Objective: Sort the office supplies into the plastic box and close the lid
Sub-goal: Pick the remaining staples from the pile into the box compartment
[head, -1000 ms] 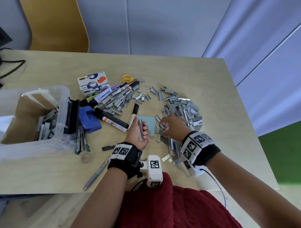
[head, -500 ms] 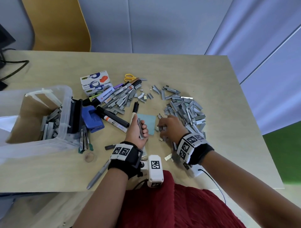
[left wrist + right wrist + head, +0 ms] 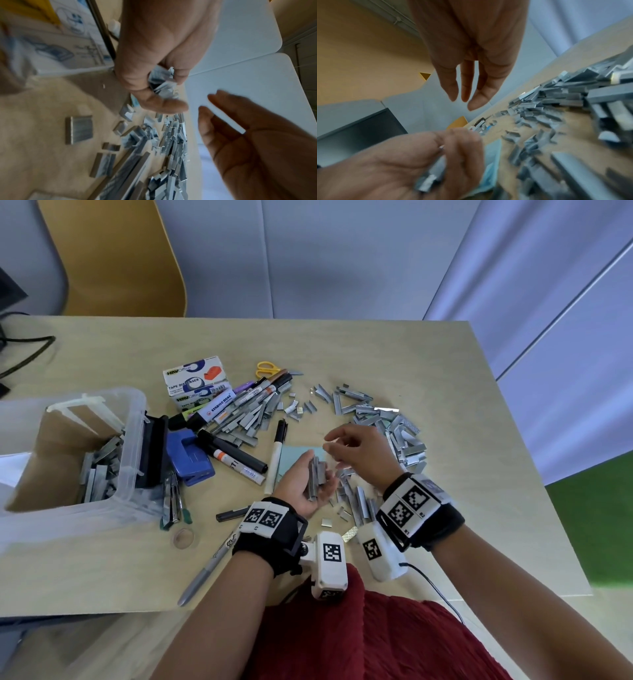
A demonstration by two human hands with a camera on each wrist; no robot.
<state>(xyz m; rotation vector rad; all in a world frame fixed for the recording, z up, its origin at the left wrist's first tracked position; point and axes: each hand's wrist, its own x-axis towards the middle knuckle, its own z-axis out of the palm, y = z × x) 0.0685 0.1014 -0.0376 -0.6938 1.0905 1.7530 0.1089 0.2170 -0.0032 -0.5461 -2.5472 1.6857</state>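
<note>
My left hand (image 3: 320, 465) lies palm up over the table's middle and grips a bundle of grey staple strips (image 3: 314, 484). The left wrist view shows thumb and fingers curled round these strips (image 3: 163, 81). My right hand (image 3: 334, 441) hovers just right of it, lifted off the table, fingers relaxed and holding nothing (image 3: 464, 97). Loose staple strips (image 3: 394, 433) lie heaped on the table behind and under the right hand. The clear plastic box (image 3: 133, 419) stands open at the left with staple strips (image 3: 102, 470) inside.
Markers (image 3: 236, 453), tape dispenser cartons (image 3: 195, 381), a second staple heap (image 3: 246, 419), yellow-handled scissors (image 3: 267, 368) and a blue hole punch (image 3: 190, 457) lie between box and hands. A blue notepad (image 3: 291, 457) sits under the left hand, a silver pen (image 3: 205, 573) near the front edge.
The right hand has lifted off the staple heap and moved left, up to the left hand. The left hand has turned palm up and holds more strips than before.
</note>
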